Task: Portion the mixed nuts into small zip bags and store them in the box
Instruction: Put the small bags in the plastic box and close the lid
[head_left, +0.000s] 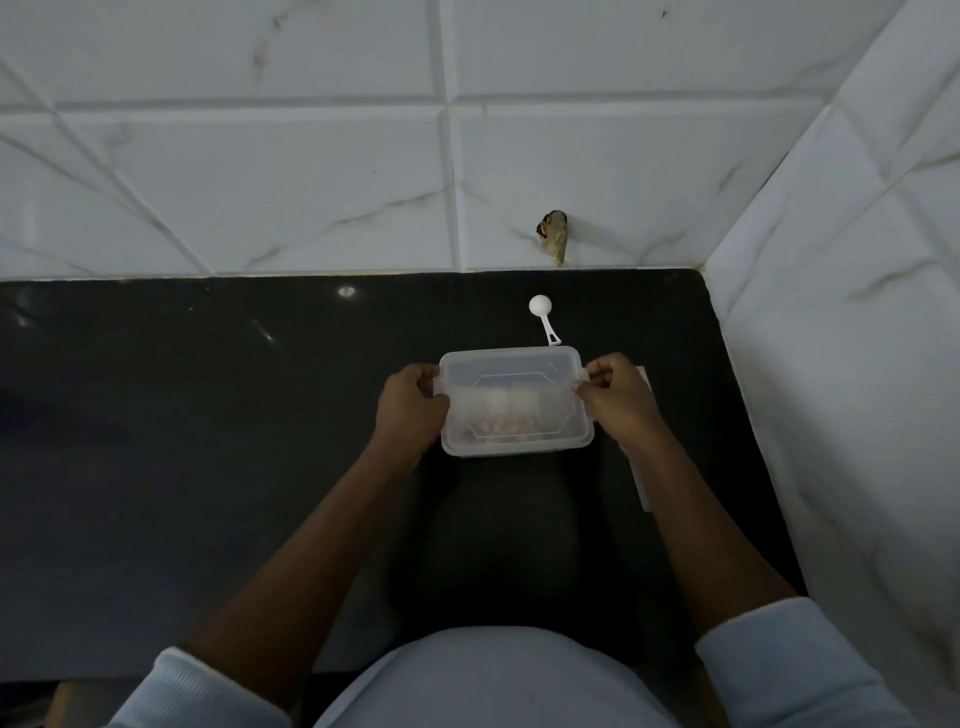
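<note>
Setting: domestic kitchen, counter corner.
Evidence: polished black stone countertop (208, 441) butting tiled backsplash (260, 182). White marble-look tiles with grey veining cover 2 walls; side wall (857, 312) closes corner at right. Broken hole (553, 236) low in back tile, contents unclear. White plastic measuring scoop (543, 317) on counter. Translucent lidded food box (514, 400) just in front of scoop. Light dim, glare spots on stone.
</note>
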